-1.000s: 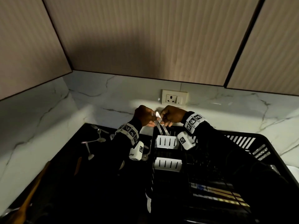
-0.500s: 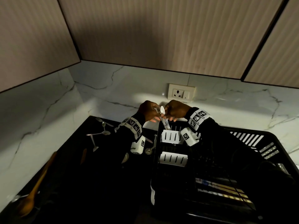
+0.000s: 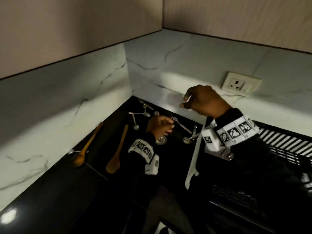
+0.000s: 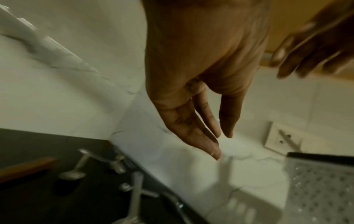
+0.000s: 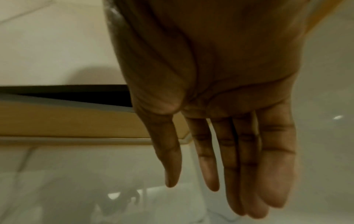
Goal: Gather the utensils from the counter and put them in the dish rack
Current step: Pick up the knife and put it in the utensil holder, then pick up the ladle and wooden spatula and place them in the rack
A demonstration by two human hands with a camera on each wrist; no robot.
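Over the black counter (image 3: 94, 186), left of the dish rack (image 3: 287, 141): about 5 metal spoons (image 3: 135, 123) and a fork (image 3: 179, 123) lie crossed, plus 2 wooden spoons (image 3: 116, 154). Risk: snatching one from the tangle could drag its neighbours and skitter them off. Left hand (image 3: 160, 126) low over the fork, fingers relaxed, holding nothing. Right hand (image 3: 204, 100) raised by the wall; wrist view shows straight fingers, close together, empty.

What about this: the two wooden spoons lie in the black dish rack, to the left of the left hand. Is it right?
Not quite. The two wooden spoons lie on the black counter, not in the dish rack, which stands on the right. The head view shows this. They are indeed to the left of the left hand.
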